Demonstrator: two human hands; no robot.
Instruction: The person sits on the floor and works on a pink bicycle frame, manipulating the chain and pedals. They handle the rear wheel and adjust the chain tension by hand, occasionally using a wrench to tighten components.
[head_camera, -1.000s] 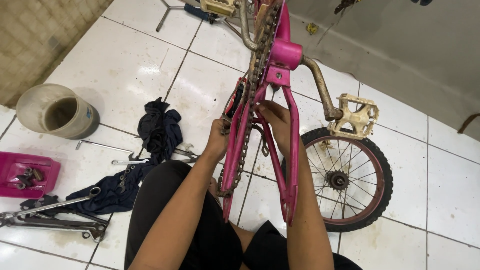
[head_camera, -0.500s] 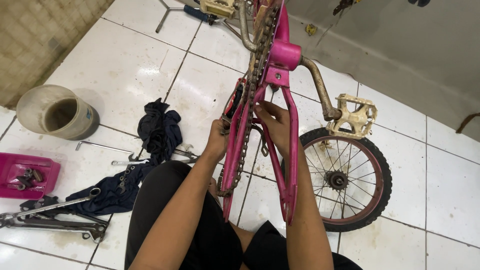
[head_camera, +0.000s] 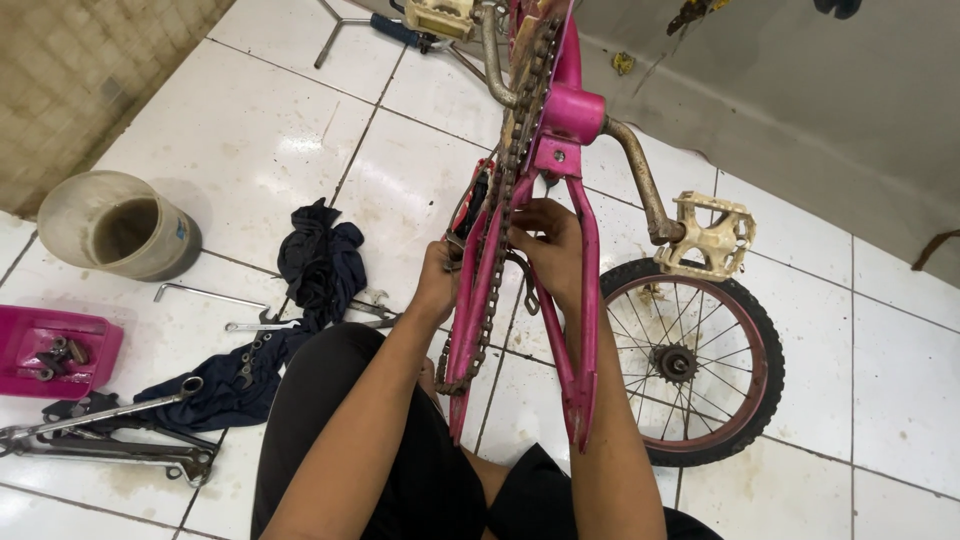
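Pink bike frame (head_camera: 575, 300) — stained white tile floor (head_camera: 250, 140).

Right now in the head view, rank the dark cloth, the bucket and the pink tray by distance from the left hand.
Measured from the left hand:
1. Dark cloth, just left of it on the tiles.
2. Bucket, farther left, upper side.
3. Pink tray, at the left edge, holding small metal parts.

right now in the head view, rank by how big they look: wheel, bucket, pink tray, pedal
1. wheel
2. bucket
3. pink tray, cut off by the left edge, so unsure
4. pedal, close to the tray in apparent size and nearer the camera
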